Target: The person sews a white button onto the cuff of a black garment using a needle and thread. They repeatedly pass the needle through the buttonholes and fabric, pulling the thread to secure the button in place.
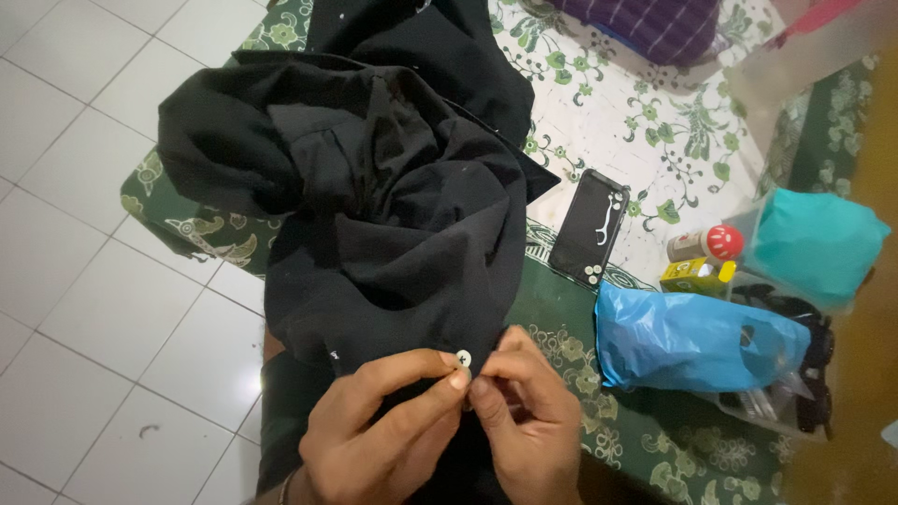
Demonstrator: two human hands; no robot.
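Head camera, looking down over my lap: a crumpled black cloth garment (374, 206) fills the middle of the frame, heaped from twelve o'clock down to my hands at six o'clock. My left hand (374, 430) comes up from about seven o'clock, thumb and forefinger pressed together on the cloth's lower edge just beneath a small round white button (464, 357). My right hand (528, 425) sits touching it at five o'clock, its fingertips closed against the same fold just beside the button; whether they grip a needle or thread is too small to tell. The button lies flat on the black cloth with a dark cross at its centre, so I judge it is at least partly fastened on, but the frame does not show how firmly.

At three o'clock from the garment, a black rectangular phone (589, 229) lies on a green and white floral patterned mat (655, 131), with a few spare white buttons (593, 272) resting on its lower end. Farther towards three o'clock sit a crinkled blue plastic bag (692, 341), a small bottle with a red cap (706, 244) and a folded teal cloth (814, 243). White floor tiles (84, 281) run down the nine o'clock side.
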